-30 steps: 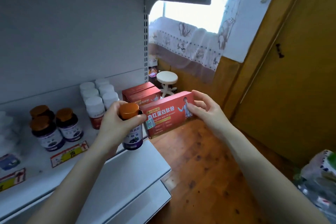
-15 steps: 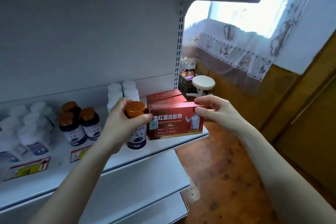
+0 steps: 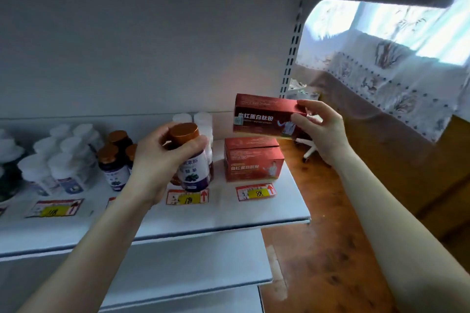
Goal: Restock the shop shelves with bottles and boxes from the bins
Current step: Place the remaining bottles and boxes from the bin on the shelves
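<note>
On my head-camera feed, the white shelf [image 3: 229,216] is smooth painted sheet metal with a thin front lip, hung on a slotted steel upright [image 3: 292,53]. Round white plastic bottles [image 3: 63,160] crowd its left side, with dark glossy bottles [image 3: 112,165] under coppery caps beside them. Matching red boxes [image 3: 251,160] of shiny card sit square at the right end. Paper price tags [image 3: 255,192] with yellow patches lie flat along the front.

The left hand [image 3: 162,157] reaches in with the forearm rising from the lower left. Its thumb and fingers curl round the shoulder of a dark bottle [image 3: 193,168], a squat cylinder with a ribbed copper lid and a white-and-purple label. It stands upright low over the shelf, just in front of the white bottles, and I cannot tell whether its base touches.

The right hand [image 3: 323,129] comes from the lower right, wrist bent back. It pinches the right end of 1 long red box [image 3: 264,117], thumb below and fingers on top. That box hangs nearly level above the shelved boxes, clear of them.

Worn, varnished wooden floor [image 3: 330,249] shows beyond the shelf's end
</note>
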Motion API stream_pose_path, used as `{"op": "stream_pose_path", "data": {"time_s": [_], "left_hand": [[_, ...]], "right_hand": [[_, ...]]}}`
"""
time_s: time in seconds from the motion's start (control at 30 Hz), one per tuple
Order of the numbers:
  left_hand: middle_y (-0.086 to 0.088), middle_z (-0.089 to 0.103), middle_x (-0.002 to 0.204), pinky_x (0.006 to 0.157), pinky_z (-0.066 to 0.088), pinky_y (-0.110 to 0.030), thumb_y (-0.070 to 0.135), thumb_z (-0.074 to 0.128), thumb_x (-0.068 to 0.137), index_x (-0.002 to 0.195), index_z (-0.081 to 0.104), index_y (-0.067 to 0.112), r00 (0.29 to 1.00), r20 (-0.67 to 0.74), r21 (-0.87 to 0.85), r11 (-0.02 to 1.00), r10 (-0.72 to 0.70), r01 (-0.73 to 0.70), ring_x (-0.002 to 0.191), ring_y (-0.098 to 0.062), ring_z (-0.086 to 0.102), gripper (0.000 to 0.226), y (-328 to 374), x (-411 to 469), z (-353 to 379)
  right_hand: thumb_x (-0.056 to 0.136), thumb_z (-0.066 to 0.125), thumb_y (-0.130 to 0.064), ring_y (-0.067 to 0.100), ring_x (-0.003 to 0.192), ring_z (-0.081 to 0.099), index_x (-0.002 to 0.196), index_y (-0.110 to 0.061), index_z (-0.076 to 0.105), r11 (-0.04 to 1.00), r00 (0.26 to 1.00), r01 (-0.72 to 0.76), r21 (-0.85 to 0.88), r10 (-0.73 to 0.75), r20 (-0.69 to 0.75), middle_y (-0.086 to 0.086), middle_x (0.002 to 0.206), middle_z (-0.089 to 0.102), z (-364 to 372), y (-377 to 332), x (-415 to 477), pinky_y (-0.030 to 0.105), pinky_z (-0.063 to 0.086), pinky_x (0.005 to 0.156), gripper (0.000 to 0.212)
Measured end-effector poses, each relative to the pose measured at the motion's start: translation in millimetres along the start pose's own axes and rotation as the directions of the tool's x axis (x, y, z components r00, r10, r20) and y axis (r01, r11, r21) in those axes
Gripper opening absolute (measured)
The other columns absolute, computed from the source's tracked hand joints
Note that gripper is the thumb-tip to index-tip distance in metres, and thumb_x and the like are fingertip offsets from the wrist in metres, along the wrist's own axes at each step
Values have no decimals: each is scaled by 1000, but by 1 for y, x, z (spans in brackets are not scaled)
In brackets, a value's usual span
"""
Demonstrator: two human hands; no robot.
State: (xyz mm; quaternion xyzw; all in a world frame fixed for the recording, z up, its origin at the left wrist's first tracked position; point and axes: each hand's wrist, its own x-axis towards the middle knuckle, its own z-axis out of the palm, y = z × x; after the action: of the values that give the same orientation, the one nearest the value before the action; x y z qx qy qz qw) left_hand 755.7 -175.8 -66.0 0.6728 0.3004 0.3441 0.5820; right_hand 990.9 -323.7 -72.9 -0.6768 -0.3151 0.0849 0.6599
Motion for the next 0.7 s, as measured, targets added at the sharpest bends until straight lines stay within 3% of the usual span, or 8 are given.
{"op": "stream_pose_path", "data": {"time_s": [0.07, 0.13, 0.27, 0.37, 0.53, 0.7], "left_hand": [[4, 67, 92, 70, 47, -27, 19, 72, 72, 91, 61, 28, 998, -67, -36, 999, -1, -1, 84, -9, 62, 23, -1, 0, 4], [7, 66, 83, 61, 43, -20, 15, 72, 72, 86, 62, 27, 992, -124, -53, 998, 11, -18, 73, -3, 62, 21, -2, -2, 9], [7, 68, 80, 64, 45, -22, 22, 80, 61, 84, 63, 24, 978, -206, -70, 997, 15, -30, 72, -4, 64, 29, -7, -6, 11], [6, 68, 80, 62, 48, -18, 23, 80, 53, 82, 64, 25, 964, -267, -78, 996, 14, -36, 71, -2, 64, 33, -11, -10, 11], [18, 67, 65, 55, 49, -10, 6, 72, 71, 81, 62, 23, 936, -351, -54, 997, 39, -62, 63, 5, 62, 22, -14, -14, 13], [19, 66, 63, 55, 48, -8, 3, 69, 73, 80, 61, 22, 928, -370, -50, 996, 50, -73, 61, 6, 62, 22, -13, -17, 19]], "right_hand": [[82, 66, -5, 0, 80, 65, 105, -13, 61, 1000, 999, 26, -11, -26, 42, -3, 95, 64, 5, 8, 22, 19, 57, 73, 25], [81, 68, -5, 8, 83, 64, 97, -17, 62, 999, 996, 23, -38, -19, 84, 6, 100, 65, 9, 21, 45, 19, 57, 70, 21], [78, 71, -9, 6, 73, 62, 82, -33, 62, 989, 985, 37, -145, -12, 173, 12, 100, 65, 15, 48, 82, 20, 51, 60, 26], [79, 70, -6, 15, 85, 61, 92, -18, 61, 992, 973, -8, -123, 36, 227, 9, 99, 63, 24, 66, 97, 14, 52, 59, 20], [81, 68, -7, 13, 79, 61, 102, -12, 60, 984, 939, -142, -108, 168, 300, -1, 90, 61, 36, 85, 93, 11, 50, 51, 23], [82, 67, -8, 20, 95, 58, 107, -7, 58, 966, 908, -216, -139, 251, 335, 7, 107, 57, 33, 100, 88, 20, 49, 66, 26]]}}
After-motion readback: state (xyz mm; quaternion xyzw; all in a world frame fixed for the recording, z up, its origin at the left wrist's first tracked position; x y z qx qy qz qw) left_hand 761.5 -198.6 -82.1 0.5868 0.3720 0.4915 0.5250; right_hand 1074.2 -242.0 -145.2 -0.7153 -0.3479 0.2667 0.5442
